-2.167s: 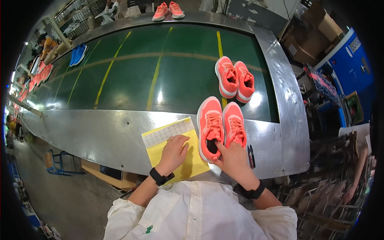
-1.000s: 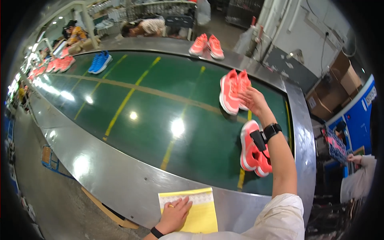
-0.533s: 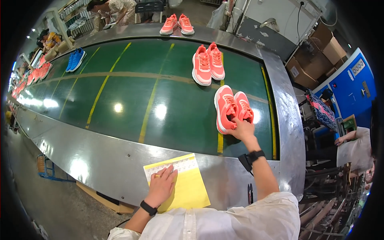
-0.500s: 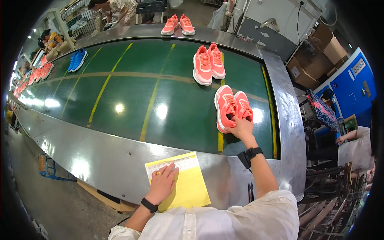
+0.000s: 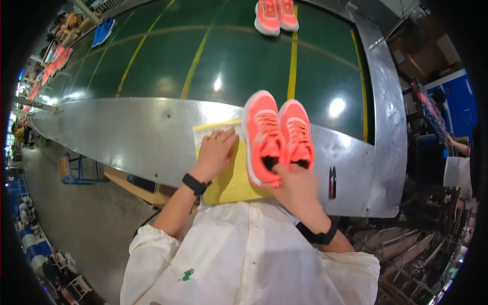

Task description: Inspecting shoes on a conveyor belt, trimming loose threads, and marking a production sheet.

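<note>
My right hand (image 5: 299, 195) grips a pair of coral sneakers (image 5: 277, 122) with white soles by their heels, fingers at the shoe openings. The toes point away from me. The pair is over the metal edge of the conveyor table, partly in front of the yellow paper sheets (image 5: 223, 178). My left hand (image 5: 216, 152) lies on those sheets, its fingers stretched out over the whitish printed strip at the top. Whether the soles touch the metal, I cannot tell.
Another coral pair (image 5: 277, 16) stands on the green belt (image 5: 244, 56) at the far side. Blue shoes (image 5: 103, 31) sit far left. Small dark snips (image 5: 332, 183) lie on the metal rim (image 5: 356, 173) to the right. At right, a person's arm (image 5: 459, 147) shows.
My right hand has lifted the nearer coral pair off the belt and drawn it toward me, beside the sheets. My left hand stays on the paper. The view has tilted downward.
</note>
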A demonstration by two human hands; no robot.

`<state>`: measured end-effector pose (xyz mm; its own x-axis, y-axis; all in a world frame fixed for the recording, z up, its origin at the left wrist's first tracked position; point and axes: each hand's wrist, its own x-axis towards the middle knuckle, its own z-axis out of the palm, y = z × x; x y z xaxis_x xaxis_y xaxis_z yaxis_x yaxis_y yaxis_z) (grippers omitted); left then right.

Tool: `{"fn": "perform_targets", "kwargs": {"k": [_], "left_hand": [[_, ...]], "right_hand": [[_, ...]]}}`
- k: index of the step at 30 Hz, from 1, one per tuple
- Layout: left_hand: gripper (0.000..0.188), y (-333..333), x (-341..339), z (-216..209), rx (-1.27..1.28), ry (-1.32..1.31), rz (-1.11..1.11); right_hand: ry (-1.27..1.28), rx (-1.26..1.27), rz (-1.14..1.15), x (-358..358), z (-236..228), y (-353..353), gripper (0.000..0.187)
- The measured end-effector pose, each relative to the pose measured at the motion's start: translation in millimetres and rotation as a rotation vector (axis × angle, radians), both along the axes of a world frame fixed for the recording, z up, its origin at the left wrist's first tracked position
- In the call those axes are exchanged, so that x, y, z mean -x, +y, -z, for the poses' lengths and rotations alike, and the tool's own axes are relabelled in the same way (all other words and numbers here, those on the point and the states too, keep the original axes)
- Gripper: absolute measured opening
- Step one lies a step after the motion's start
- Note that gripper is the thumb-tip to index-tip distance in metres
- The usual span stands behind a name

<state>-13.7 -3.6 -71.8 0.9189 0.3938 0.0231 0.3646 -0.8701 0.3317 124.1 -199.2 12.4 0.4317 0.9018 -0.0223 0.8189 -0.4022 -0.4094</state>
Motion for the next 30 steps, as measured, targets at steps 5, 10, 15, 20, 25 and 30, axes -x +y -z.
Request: {"fn": "perform_targets", "kwargs": {"k": [5,10,15,20,25,30], "left_hand": [[0.045,2,7,1,0.108,-0.162,-0.039],[0.057,-21,19,-40,0.612,-0.265,-0.270],[0.095,-42,3,-57,0.718,-0.215,-0.360],[0.099,-50,-13,-36,0.656,-0.218,-0.297],[0.097,-56,-20,-31,0.727,-0.210,-0.405],[0.083,-45,-20,-58,0.596,-0.215,-0.238]], "right_hand": [[0.085,-0.137,-0.111,12,-8,-10,0.034],[0.371,-0.139,0.202,-21,-10,-54,0.040],[0.477,-0.172,0.398,-34,1,-54,0.055],[0.521,-0.130,0.342,-31,21,-33,0.078],[0.691,-0.223,0.393,-30,42,-34,0.073],[1.030,-0.315,0.488,-82,37,-81,0.063]]}}
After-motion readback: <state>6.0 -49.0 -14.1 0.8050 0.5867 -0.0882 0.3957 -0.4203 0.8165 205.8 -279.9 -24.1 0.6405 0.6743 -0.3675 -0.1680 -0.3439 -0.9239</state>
